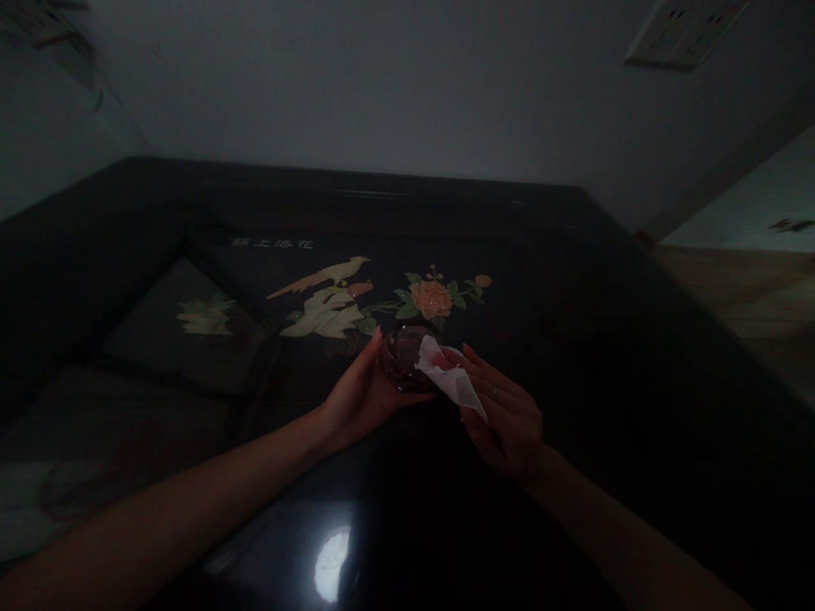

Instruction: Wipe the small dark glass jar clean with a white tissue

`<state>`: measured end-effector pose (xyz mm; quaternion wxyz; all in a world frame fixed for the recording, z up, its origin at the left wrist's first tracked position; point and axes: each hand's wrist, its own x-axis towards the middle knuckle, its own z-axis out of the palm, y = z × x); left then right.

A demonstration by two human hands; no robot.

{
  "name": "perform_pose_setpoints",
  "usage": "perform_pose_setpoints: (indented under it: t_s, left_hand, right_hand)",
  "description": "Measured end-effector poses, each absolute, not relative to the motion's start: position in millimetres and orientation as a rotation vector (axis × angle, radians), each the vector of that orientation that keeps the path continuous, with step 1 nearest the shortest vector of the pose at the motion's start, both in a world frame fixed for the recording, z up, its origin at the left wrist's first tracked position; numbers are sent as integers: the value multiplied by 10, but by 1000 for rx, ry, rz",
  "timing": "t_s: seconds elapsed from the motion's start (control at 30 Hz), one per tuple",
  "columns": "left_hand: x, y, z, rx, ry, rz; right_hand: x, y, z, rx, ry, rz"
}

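Near the middle of the view, my left hand [364,397] is wrapped round a clear, round glass vessel [405,348], thumb on its near left side and fingers under it. Whether it is a bowl or an ashtray is too dark to tell. A white tissue [459,387] is pinched in my right hand [509,416], which wears a ring. The tissue's upper end lies against the right side of the glass. Part of the glass is hidden behind the tissue and my fingers.
Beneath my hands is a glossy dark table [407,475] with an inlaid bird [337,271] and flower [431,299]. Its far edge meets a pale wall [356,85] with a socket panel [684,32] at upper right. Light reflects off the near surface.
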<state>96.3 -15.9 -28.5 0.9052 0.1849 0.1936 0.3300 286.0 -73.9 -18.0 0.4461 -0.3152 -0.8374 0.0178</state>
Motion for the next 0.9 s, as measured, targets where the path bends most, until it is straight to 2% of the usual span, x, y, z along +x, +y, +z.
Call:
perform_pose_setpoints:
  t_s: [0.17, 0.5, 0.9]
  left_hand:
    - [1017, -158, -277, 417, 432, 663]
    - [1017, -267, -284, 523, 359, 632]
    - [942, -167, -287, 430, 404, 660]
  right_hand:
    - [2807, -756, -177, -721, -2203, 87]
    - [2847, -726, -234, -993, -2099, 100]
    - [2856, -727, -150, -725, -2057, 23]
